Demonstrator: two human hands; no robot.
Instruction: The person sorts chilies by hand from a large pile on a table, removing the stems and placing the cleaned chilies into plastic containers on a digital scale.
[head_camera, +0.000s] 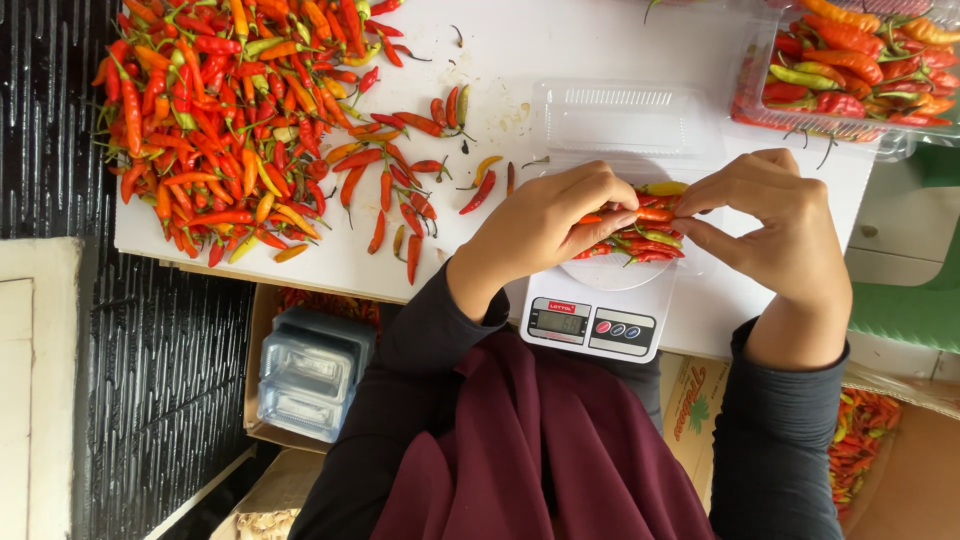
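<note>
A white kitchen scale (590, 315) sits at the table's near edge, carrying a clear plastic box (690, 262) with red, orange and green chillies (640, 240) in it; the box's lid (620, 125) stands open behind. My left hand (540, 225) pinches an orange chilli over the box. My right hand (780, 220) comes from the other side, its fingertips on the same bunch of chillies. Both forearms are in dark sleeves.
A big heap of loose chillies (230, 120) covers the white table (560, 50) at the left. A filled clear box (860, 65) stands at the far right. Below the table are stacked empty clear boxes (310, 370) in a carton, and a carton of chillies (860, 440).
</note>
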